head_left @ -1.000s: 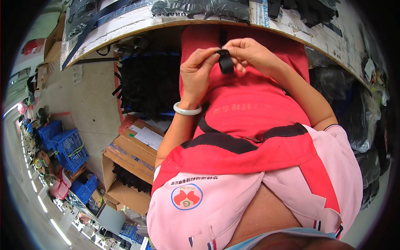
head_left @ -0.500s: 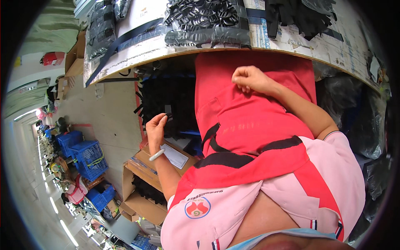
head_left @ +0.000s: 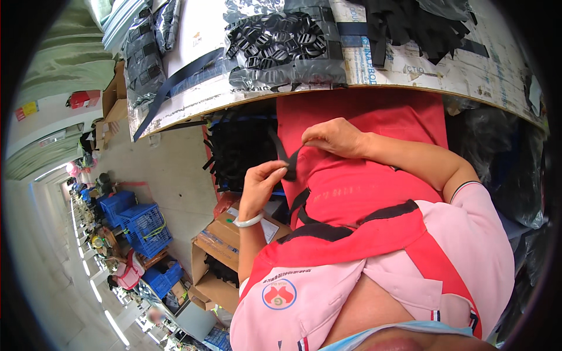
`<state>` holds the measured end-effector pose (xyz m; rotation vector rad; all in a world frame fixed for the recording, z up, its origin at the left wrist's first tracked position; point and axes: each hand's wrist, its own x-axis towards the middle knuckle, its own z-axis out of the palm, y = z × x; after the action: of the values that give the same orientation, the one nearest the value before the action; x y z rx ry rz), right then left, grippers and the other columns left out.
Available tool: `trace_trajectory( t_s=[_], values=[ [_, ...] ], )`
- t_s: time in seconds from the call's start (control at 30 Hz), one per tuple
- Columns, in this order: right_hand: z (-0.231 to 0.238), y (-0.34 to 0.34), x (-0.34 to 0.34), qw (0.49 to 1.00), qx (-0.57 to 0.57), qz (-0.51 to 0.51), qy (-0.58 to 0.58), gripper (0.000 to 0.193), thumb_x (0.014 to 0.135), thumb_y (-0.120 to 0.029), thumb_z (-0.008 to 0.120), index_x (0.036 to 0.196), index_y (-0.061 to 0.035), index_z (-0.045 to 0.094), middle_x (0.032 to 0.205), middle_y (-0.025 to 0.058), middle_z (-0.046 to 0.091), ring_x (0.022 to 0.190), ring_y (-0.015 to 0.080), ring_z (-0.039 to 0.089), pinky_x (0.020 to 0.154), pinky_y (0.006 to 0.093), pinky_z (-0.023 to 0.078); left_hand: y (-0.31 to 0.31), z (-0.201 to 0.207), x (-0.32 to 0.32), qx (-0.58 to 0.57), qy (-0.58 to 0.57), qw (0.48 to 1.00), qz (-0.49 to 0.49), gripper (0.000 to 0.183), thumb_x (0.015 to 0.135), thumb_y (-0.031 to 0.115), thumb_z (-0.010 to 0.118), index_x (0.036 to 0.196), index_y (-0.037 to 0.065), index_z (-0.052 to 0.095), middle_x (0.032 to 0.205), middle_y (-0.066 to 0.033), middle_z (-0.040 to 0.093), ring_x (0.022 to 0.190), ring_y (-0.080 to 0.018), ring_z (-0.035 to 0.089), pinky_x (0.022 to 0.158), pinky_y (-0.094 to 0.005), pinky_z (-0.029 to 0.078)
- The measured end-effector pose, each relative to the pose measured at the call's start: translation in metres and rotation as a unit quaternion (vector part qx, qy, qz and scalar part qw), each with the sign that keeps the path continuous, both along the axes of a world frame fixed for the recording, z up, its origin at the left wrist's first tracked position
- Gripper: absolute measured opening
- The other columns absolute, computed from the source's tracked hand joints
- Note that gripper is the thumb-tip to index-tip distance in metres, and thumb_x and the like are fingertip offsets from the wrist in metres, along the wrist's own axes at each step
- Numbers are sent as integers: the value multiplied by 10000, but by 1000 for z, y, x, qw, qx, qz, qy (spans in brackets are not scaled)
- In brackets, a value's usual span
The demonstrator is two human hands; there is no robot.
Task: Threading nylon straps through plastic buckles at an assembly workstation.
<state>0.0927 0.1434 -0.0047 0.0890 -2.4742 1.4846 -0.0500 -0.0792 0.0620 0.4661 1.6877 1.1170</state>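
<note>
In front of the red apron (head_left: 357, 169), both of my hands are closed on one black webbing strap (head_left: 292, 168). My left hand (head_left: 261, 182) pinches it near a bend, between thumb and fingers. Slightly farther off and to the right, my right hand (head_left: 336, 138) grips a thin end of the strap at its fingertips. Another stretch of the strap runs up and away, past the left fingers. Whether a small buckle sits at the left fingertips I cannot tell.
On the table (head_left: 202, 96) ahead lie an open plastic bag of black buckles (head_left: 275, 44) and a pile of black straps (head_left: 404, 26). Below its edge is a heap of black webbing (head_left: 243, 149). An open cardboard box (head_left: 219, 245) and blue crates (head_left: 143, 225) stand at left.
My left hand has moved right and my right hand left and slightly nearer, so they almost meet. The strap now shows between them; earlier the right hand showed nothing in its curled fingers.
</note>
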Motion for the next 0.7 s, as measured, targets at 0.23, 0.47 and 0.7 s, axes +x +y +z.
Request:
trace_trajectory(
  t_s=[0.23, 0.47, 0.7],
  values=[
    [-26, 18, 1, 987, -112, -24, -113, 233, 866, -155, 623, 1074, -52, 630, 936, 165, 684, 889, 323, 659, 782, 386, 520, -6, 0, -42, -78, 299, 951, 15, 368, 866, 25, 658, 1229, 9, 604, 1133, -58, 645, 985, -151, 609, 879, -270, 487],
    [-16, 26, -3, 976, -152, -3, -153, 182, 854, -124, 612, 995, -24, 669, 949, 156, 690, 895, 290, 671, 796, 358, 525, 208, 18, -82, 5, 580, 812, -59, 611, 908, 446, 583, 1297, -17, 502, 1168, -226, 609, 1114, -379, 553, 959, -424, 422],
    [-25, 39, 5, 973, -157, -11, -168, 199, 852, -125, 597, 1006, -23, 671, 943, 159, 693, 896, 294, 670, 804, 366, 522, 274, -30, -88, -11, 652, 757, -34, 639, 786, 510, 684, 1260, 109, 536, 1190, -208, 509, 1110, -404, 510, 902, -502, 422]
  ],
)
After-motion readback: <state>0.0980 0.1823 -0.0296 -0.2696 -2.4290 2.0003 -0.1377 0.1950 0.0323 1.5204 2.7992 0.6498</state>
